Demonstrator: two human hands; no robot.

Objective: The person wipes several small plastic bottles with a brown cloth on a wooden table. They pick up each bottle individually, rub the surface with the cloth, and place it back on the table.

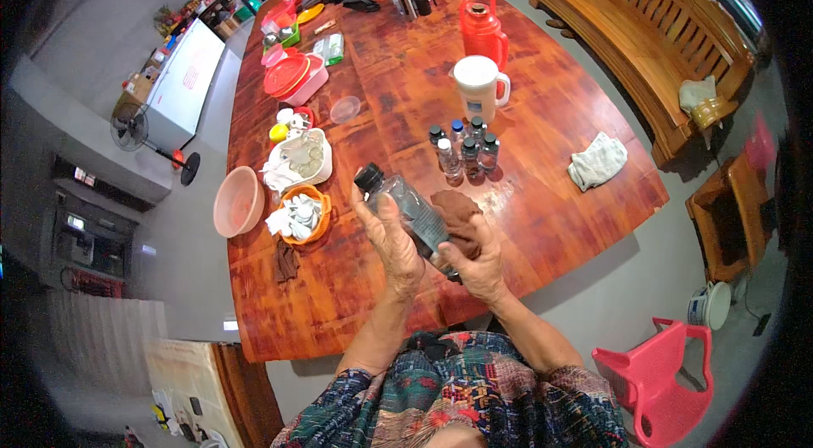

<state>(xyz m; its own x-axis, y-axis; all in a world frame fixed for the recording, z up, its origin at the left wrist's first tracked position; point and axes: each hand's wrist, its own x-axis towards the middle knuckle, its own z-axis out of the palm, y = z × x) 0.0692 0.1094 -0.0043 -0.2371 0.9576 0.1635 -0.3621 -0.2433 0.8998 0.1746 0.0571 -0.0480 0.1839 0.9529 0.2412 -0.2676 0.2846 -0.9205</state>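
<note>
Tilted above the near part of the table is a clear, dark-tinted plastic bottle [411, 207] with a black cap and a printed label. My left hand [396, 249] is wrapped round its upper part, below the cap. A brown cloth [458, 212] is in my right hand [479, 268], pressed against the lower end of the bottle, with the thumb on the label side. Beyond my hands stands a group of several small capped bottles [469, 152], mostly with black caps, one white and one blue. The fingers behind the bottle are partly hidden.
A white pitcher [478, 91] and a red thermos jug [483, 29] stand behind the small bottles. At left are an orange basket [319, 232] of white spoons, a white basket [322, 162] and a pink basin [239, 204]. A folded pale cloth [598, 162] lies right; a red chair [665, 380] stands near.
</note>
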